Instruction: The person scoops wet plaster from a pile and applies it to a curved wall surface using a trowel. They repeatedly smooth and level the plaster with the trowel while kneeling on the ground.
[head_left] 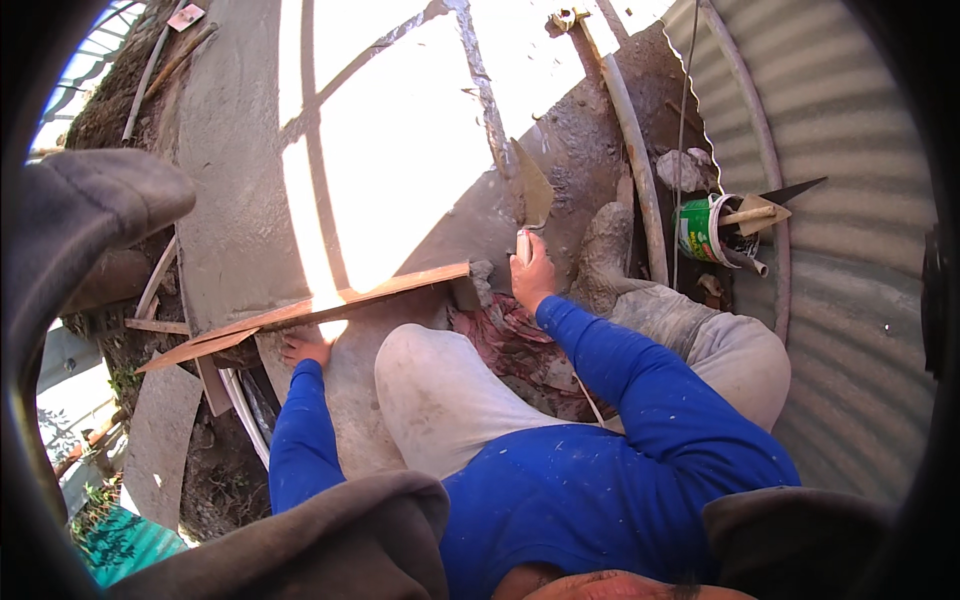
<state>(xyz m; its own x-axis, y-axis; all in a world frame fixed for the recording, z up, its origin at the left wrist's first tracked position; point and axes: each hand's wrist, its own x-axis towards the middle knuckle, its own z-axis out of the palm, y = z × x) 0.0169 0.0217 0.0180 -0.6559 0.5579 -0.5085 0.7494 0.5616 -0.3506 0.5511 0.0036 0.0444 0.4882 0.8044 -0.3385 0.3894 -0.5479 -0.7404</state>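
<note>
My right hand [533, 275] is closed round the handle of a pointing trowel [536, 187]. The trowel's blade lies over the right edge of a wet grey concrete surface [400, 235], against rough mortar. My left hand [306, 349] rests with its fingers stretched out on a dusty grey slab, just below a wooden board [380, 290]. The board stands along the near edge of the smooth concrete. Strong sunlight washes out much of the concrete's middle.
At the right, a green and white bucket [700, 228] holds tools, with a second trowel [757, 213] among them. Corrugated metal sheeting [850, 330] walls that side. A long pole [635, 150] leans beside the concrete. Crumpled reddish cloth [515, 345] lies between my legs.
</note>
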